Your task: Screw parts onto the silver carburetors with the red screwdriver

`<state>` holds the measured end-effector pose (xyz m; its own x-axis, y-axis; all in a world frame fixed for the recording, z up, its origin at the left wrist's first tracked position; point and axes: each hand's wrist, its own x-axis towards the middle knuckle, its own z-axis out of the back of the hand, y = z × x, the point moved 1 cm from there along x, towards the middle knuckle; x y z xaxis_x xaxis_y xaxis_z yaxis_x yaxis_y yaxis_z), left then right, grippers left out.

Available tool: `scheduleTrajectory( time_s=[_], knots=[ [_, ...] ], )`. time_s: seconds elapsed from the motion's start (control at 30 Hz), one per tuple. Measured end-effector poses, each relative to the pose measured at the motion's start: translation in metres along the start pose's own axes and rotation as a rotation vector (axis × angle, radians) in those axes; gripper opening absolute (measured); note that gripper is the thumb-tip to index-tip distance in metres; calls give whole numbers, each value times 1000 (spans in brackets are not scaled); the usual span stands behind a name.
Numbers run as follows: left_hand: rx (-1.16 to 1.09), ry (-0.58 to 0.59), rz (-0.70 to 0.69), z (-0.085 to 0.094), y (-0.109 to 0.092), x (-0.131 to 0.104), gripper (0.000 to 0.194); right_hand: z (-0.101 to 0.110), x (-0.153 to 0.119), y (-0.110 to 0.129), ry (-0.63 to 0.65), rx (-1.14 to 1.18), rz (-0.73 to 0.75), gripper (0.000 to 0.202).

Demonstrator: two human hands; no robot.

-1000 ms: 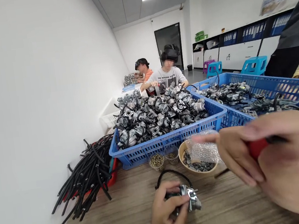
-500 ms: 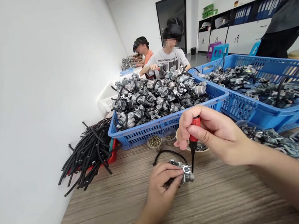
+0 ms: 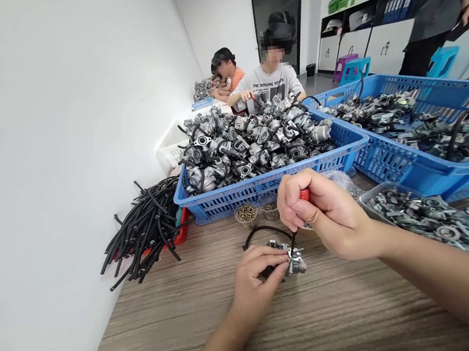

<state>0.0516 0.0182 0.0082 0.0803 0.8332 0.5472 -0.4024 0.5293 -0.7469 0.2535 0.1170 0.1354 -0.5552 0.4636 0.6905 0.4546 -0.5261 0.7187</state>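
Note:
A silver carburetor (image 3: 297,264) with a black hose (image 3: 266,228) lies on the wooden table (image 3: 183,318). My left hand (image 3: 258,278) is closed on its left side, fingers and thumb pinching it and partly covering it. Above it, my right hand (image 3: 324,213) wraps round the red handle of a screwdriver (image 3: 304,194). The dark shaft points down, and its tip meets the top of the carburetor close to my left fingertips. Most of the handle is hidden by my fingers.
Behind stands a blue crate (image 3: 221,204) heaped with carburetors, with another blue crate (image 3: 430,168) to its right. Cups of brass screws (image 3: 246,214) stand before it. Black hoses (image 3: 143,232) lie left; a tub of metal parts (image 3: 432,219) sits right. Co-workers (image 3: 270,83) sit beyond.
My right hand has brought the screwdriver left, its tip moving from the carburetor's right side onto its top. My left hand keeps its hold. The whole view has shifted slightly.

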Motion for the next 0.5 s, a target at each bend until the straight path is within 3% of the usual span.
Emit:
scheduleTrajectory(
  time_s=[0.5],
  knots=[
    [8, -15, -8, -1, -2, -1, 15, -7, -2, -2, 47, -18, -9, 9]
  ],
)
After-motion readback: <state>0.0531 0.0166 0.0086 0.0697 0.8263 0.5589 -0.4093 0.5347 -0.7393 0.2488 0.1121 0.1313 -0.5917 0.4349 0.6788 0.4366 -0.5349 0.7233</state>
